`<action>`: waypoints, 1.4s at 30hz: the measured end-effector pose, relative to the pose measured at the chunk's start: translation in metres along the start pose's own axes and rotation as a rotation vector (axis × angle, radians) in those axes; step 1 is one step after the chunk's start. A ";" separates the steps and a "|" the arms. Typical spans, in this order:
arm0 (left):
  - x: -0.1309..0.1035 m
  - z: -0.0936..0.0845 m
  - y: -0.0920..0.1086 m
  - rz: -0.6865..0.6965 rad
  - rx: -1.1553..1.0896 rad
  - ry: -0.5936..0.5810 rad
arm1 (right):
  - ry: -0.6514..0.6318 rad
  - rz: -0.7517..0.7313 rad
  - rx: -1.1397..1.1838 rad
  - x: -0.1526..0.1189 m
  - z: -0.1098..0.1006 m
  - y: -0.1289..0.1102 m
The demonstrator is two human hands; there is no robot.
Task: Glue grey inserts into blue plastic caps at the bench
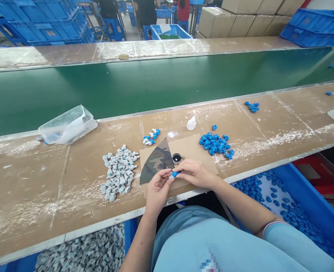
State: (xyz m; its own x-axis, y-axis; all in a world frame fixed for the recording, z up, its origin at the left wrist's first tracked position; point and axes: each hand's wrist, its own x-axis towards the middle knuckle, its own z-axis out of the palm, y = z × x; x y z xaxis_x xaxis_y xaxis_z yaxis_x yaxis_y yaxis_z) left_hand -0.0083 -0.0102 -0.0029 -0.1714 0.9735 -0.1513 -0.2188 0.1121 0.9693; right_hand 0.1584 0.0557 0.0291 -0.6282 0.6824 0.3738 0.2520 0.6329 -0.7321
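Observation:
My left hand [159, 187] pinches a small pale grey plastic part [171, 176]. With its fingertips, my right hand [197, 173] grips a small blue plastic part [175, 174], which meets the grey one; how far they fit together is hidden. Just beyond my fingers sits a small round dish [176, 158] with a dark inside. A dark camouflage-patterned sheet [157, 162] lies on the cardboard [205, 162] beneath. Left of it spreads a pile of grey parts [118, 172], and on the right a pile of blue parts [215, 142]. Several joined blue-and-white pieces [151, 137] lie behind the sheet.
A white squeeze bottle [191, 123] stands behind the cardboard. A clear plastic tub [67, 126] rests at the left, beside the green conveyor belt [144, 85]. Below the table edge are bins of grey parts [84, 249] and blue parts [297, 215]. People sit across the belt.

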 end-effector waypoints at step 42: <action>0.050 -0.090 0.049 0.385 1.203 0.268 | 0.312 0.399 -0.231 -0.043 -0.061 0.033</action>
State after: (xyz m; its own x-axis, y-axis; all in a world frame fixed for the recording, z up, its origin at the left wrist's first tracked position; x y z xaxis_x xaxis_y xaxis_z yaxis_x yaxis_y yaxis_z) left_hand -0.1145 0.0259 0.0194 -0.2472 0.9285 0.2770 0.8612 0.0795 0.5021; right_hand 0.2384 0.0692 0.0234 -0.2114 0.9395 0.2696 0.6027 0.3425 -0.7208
